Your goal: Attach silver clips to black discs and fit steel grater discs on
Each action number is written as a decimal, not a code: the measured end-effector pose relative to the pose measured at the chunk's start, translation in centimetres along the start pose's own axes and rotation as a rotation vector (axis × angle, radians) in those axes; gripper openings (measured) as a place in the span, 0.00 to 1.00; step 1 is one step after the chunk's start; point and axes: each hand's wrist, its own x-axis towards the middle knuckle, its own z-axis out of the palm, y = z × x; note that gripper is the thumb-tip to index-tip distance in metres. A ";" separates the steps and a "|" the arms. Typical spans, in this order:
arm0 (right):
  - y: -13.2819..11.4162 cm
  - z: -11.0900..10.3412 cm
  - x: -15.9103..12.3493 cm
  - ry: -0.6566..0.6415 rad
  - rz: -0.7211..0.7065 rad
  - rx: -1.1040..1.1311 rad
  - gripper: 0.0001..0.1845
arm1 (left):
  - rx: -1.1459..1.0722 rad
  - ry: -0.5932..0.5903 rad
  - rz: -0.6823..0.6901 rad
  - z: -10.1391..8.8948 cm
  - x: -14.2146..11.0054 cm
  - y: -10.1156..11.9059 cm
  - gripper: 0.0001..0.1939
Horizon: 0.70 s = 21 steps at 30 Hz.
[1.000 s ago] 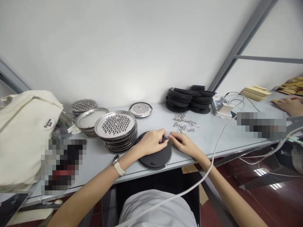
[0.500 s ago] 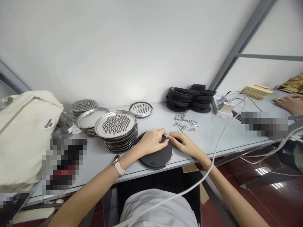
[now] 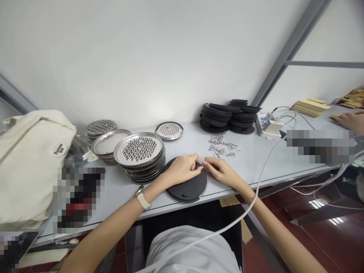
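A round black disc (image 3: 186, 189) lies flat near the table's front edge, a thin metallic rim showing along its right side. My left hand (image 3: 182, 168) is closed over its upper part, fingers curled at the far right rim. Right beside it, my right hand (image 3: 218, 170) pinches a small metal clip (image 3: 200, 163) at that same rim. The fingertips hide most of the clip. Beyond my right hand lie several loose wire clips (image 3: 217, 141). To the left of the disc stands a stack of round metal grater plates (image 3: 139, 149).
More metal plates (image 3: 109, 142) and a single grater disc (image 3: 170, 131) stand behind. Stacked black rings (image 3: 217, 117) sit against the wall, near a power strip (image 3: 269, 127). A white cable (image 3: 263, 170) crosses before my right arm. A cream bag (image 3: 34, 167) is left; another person's hand (image 3: 352, 121) right.
The view has shifted very slightly. Both hands stay at the disc's rim with the clip, with hardly any visible movement.
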 end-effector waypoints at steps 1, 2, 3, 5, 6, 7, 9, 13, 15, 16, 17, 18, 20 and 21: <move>0.0 0.0 0.0 0.007 0.002 0.001 0.19 | 0.001 -0.002 -0.002 0.0 0.0 0.0 0.07; 0.0 -0.1 0.0 0.017 0.007 0.002 0.19 | 0.003 -0.004 -0.002 0.0 0.0 0.0 0.07; -0.1 -0.1 0.0 0.029 0.015 0.002 0.19 | 0.009 -0.007 0.002 0.0 0.0 0.0 0.07; -0.1 -0.2 0.0 0.046 0.030 0.004 0.20 | 0.020 -0.012 0.013 0.0 0.0 0.1 0.06; -0.1 -0.3 0.0 0.051 0.036 0.004 0.20 | 0.025 -0.013 0.017 0.0 0.0 0.1 0.06; 0.0 -0.3 0.0 0.053 0.039 0.004 0.20 | 0.027 -0.011 0.018 0.0 0.0 0.1 0.06; 0.0 -0.3 0.0 0.044 0.034 0.003 0.20 | 0.028 -0.001 0.013 0.1 0.0 0.1 0.06; -0.3 -0.1 0.2 0.004 0.002 -0.008 0.19 | 0.042 0.019 -0.009 0.1 0.0 0.2 0.07; -0.4 0.0 0.3 -0.010 -0.010 -0.011 0.19 | 0.055 0.016 -0.025 0.0 -0.1 0.3 0.07; -0.4 0.0 0.3 -0.014 -0.012 -0.011 0.19 | 0.060 0.013 -0.032 0.0 -0.1 0.4 0.08; -0.4 0.0 0.4 -0.018 -0.013 -0.011 0.20 | 0.065 0.010 -0.035 0.0 -0.1 0.4 0.08; -0.4 0.0 0.4 -0.021 -0.013 -0.012 0.20 | 0.069 0.007 -0.033 0.0 -0.1 0.4 0.08; -0.3 0.0 0.4 -0.028 -0.014 -0.011 0.20 | 0.074 0.003 -0.020 -0.1 -0.1 0.4 0.07; -0.2 0.0 0.4 -0.032 -0.015 -0.009 0.20 | 0.074 -0.001 -0.010 -0.1 -0.1 0.4 0.07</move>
